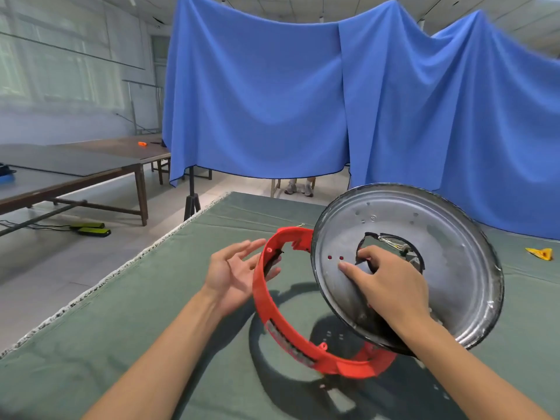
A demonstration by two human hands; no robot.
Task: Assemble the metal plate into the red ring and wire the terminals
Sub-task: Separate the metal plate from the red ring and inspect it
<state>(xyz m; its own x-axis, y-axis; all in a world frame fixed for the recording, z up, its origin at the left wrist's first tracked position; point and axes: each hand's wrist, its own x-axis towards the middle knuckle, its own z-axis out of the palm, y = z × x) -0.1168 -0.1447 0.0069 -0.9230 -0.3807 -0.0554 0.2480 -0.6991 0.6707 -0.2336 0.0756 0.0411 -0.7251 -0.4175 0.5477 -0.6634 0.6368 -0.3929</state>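
A round silvery metal plate (pixel 448 262) with a central hole is tilted up over the right side of a red plastic ring (pixel 272 310). My right hand (pixel 385 283) grips the plate, with fingers hooked into the central hole and the thumb on its face. Wires (pixel 391 241) show through that hole. My left hand (pixel 236 274) is spread, palm toward the ring's left wall, its fingers touching or almost touching the rim. The ring stands tilted above the green cloth; its far right part is hidden behind the plate.
The work table is covered with green cloth (pixel 151 344); its left edge runs diagonally. A small yellow-orange piece (pixel 541 254) lies at the far right. Blue drapes (pixel 303 101) hang behind. Long brown tables (pixel 75 168) stand to the left, with someone's feet (pixel 298 187) under the drape.
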